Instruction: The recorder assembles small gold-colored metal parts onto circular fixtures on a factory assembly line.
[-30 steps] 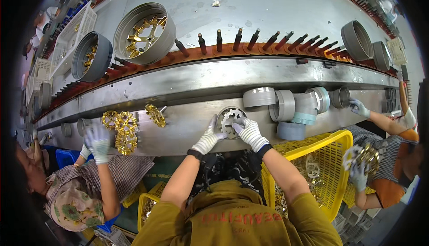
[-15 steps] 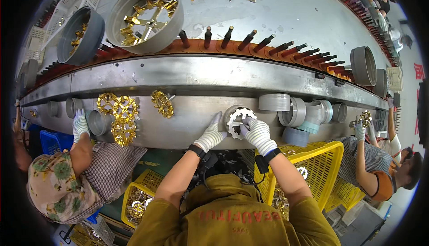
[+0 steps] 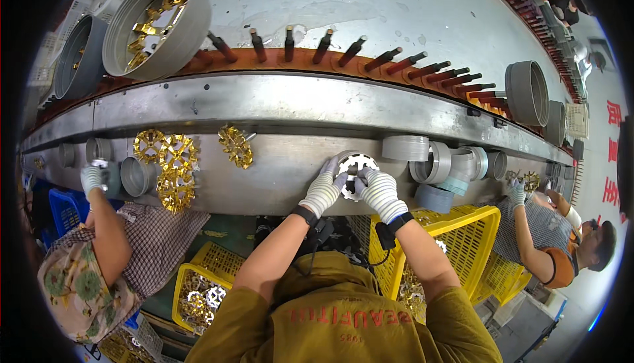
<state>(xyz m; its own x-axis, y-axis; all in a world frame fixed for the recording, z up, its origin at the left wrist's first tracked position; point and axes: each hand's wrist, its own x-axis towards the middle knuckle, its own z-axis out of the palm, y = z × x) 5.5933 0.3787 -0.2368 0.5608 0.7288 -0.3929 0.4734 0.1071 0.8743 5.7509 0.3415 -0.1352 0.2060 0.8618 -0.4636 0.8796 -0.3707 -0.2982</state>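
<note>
At the far left, a co-worker's gloved hand (image 3: 92, 179) is over the bench (image 3: 284, 171). In the upper left of the frame, a big gray ring (image 3: 196, 26) holds gold pieces. Below it, left of center, a smaller gray ring (image 3: 136, 177) rests beside a cluster of gold wheels (image 3: 176, 177) on the bench, with one more gold wheel (image 3: 236, 148) lying apart to the right. At the lower left, a yellow basket (image 3: 224, 257) holds silver and gold parts.

At the center of the frame is the silver toothed wheel (image 3: 360, 159), with the edge of a gray collar (image 3: 346, 154) showing behind it — you can't tell here whether the wheel sits inside. Your left hand (image 3: 323, 190) holds the wheel's left side, thumb on its face. Your right hand (image 3: 383, 195) grips its right side, fingers curled in.

Above your hands, dark pegs (image 3: 322, 47) run across the frame. Right of center, several gray rings (image 3: 405, 148) stand around a gray pipe fitting (image 3: 462, 163). Below them is a larger yellow basket (image 3: 490, 231); at the far right, another co-worker's hand (image 3: 517, 195) is at a gold part (image 3: 531, 181).
</note>
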